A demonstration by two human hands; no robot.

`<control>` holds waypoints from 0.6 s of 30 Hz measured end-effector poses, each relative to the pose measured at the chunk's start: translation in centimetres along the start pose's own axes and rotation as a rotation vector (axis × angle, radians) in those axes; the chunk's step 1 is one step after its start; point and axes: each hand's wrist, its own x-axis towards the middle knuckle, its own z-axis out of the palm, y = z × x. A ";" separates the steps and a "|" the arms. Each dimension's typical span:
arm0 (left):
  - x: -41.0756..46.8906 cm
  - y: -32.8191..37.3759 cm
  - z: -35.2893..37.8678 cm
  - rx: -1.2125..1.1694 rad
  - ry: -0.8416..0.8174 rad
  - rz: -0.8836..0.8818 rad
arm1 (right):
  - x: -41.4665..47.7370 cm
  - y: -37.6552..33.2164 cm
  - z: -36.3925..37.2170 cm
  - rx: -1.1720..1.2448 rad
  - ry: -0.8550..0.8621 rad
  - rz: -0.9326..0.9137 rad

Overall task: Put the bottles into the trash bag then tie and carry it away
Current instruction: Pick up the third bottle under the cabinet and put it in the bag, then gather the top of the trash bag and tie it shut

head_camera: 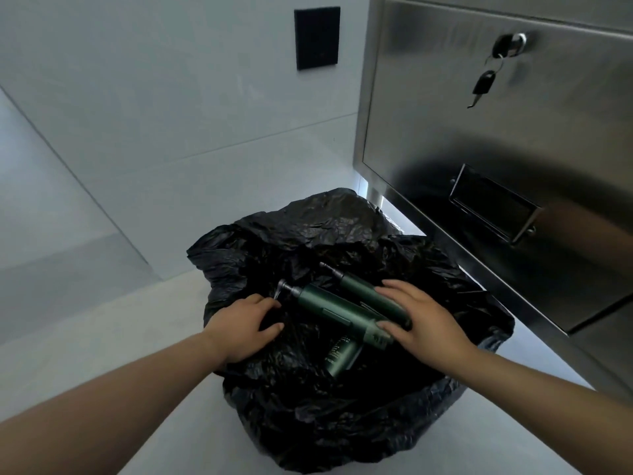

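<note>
A crumpled black trash bag (308,413) lies spread on the pale floor. On it lie three dark green bottles: a pump bottle (329,308) in the middle, a second pump bottle (359,287) behind it, and a shorter one (339,358) partly under them. My right hand (421,320) is wrapped over the bottom ends of the two pump bottles, fingers over the top and thumb against the front one. My left hand (245,325) grips a fold of the bag's plastic just left of the front bottle's pump head.
A stainless steel cabinet (513,132) stands at the right, close to the bag, with keys (484,82) hanging from its lock and a recessed handle (493,204). A pale wall with a black plate (317,37) is behind. Bare floor lies to the left.
</note>
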 end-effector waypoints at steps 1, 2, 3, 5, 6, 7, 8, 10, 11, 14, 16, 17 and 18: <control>0.1 0.2 -0.1 -0.002 0.007 0.006 | 0.6 -0.2 -0.7 0.037 0.053 -0.011; 0.2 0.4 -0.2 -0.004 0.015 0.011 | 1.4 -0.5 -1.4 0.067 0.106 -0.019; 0.3 0.7 -0.2 -0.008 0.024 0.015 | 2.2 -0.7 -2.1 0.086 0.159 -0.025; 0.5 1.0 -0.4 -0.025 0.047 0.013 | 3.8 -1.2 -3.1 0.096 0.255 -0.017; 0.6 1.1 -0.5 -0.035 0.061 0.008 | 4.6 -1.3 -3.4 0.079 0.279 0.000; 0.6 1.3 -0.6 -0.043 0.073 0.004 | 5.3 -1.4 -3.5 0.036 0.274 0.027; 0.6 1.5 -0.6 -0.051 0.085 0.004 | 5.9 -1.3 -3.5 -0.024 0.234 0.068; 0.6 1.8 -0.8 -0.070 0.114 0.016 | 6.7 -0.8 -3.2 -0.097 0.110 0.179; 0.5 1.9 -1.0 -0.086 0.135 0.026 | 7.0 -0.5 -3.2 -0.081 0.080 0.224; 0.5 2.4 -2.0 -0.161 0.217 0.065 | 7.5 -0.2 -3.8 0.063 0.180 0.223; 0.6 2.6 -3.0 -0.212 0.282 0.085 | 7.9 -0.4 -4.7 0.111 0.221 0.207; 0.7 2.6 -3.4 -0.235 0.310 0.091 | 8.1 -0.6 -5.2 0.139 0.238 0.201; 0.7 2.7 -3.9 -0.255 0.334 0.095 | 8.5 -0.8 -5.7 0.177 0.270 0.194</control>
